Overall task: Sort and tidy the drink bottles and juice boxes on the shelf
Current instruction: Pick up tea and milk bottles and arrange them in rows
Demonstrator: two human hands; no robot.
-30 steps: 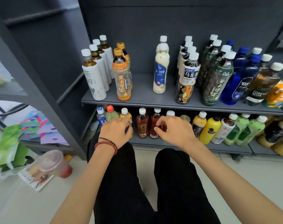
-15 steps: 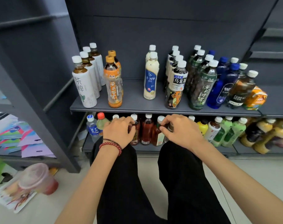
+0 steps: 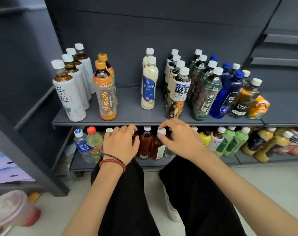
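Upper shelf (image 3: 131,114): four white-sleeved tea bottles (image 3: 70,99), two orange tea bottles (image 3: 105,97), two milk drinks (image 3: 148,89), four oolong teas (image 3: 178,92), one juice box (image 3: 258,108).

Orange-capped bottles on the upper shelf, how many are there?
2. The front orange-capped bottle stands near the upper shelf edge, right of the white-sleeved tea row; the rear orange-capped bottle is directly behind it, mostly hidden. More could hide behind.

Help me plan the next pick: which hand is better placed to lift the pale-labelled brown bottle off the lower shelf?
Right. The right hand pinches the white cap of the brown bottle; the left hand is at other bottles further left.
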